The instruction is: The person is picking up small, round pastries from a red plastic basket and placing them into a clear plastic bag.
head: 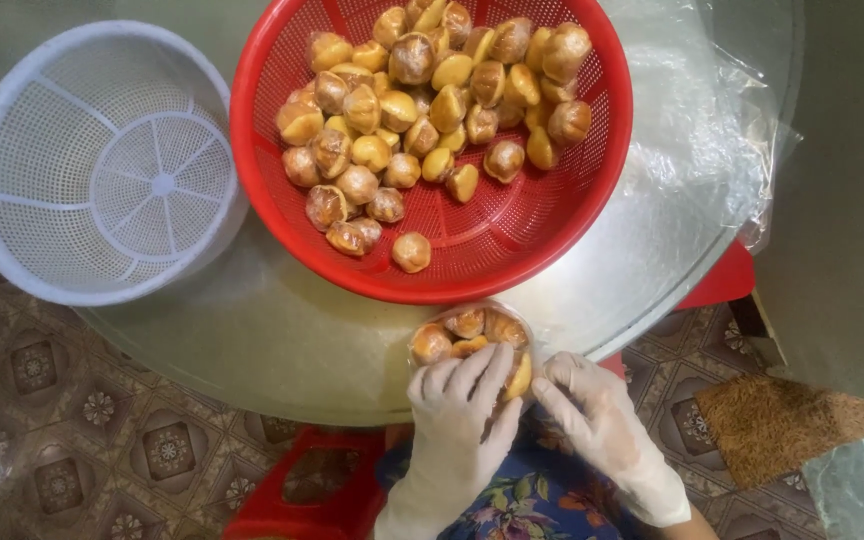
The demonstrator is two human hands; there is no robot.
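Observation:
Both my hands wear thin white gloves. My left hand grips a small clear plastic bag filled with several golden-brown round pastries, at the near edge of the round glass table. My right hand pinches the same bag at its right side. Just beyond the bag stands a red perforated basket holding a heap of the same pastries, some wrapped in clear film.
An empty white perforated basket sits on the table at the left. Loose clear plastic sheeting lies at the right of the red basket. A red stool stands under the table, over patterned floor tiles. A brown doormat lies right.

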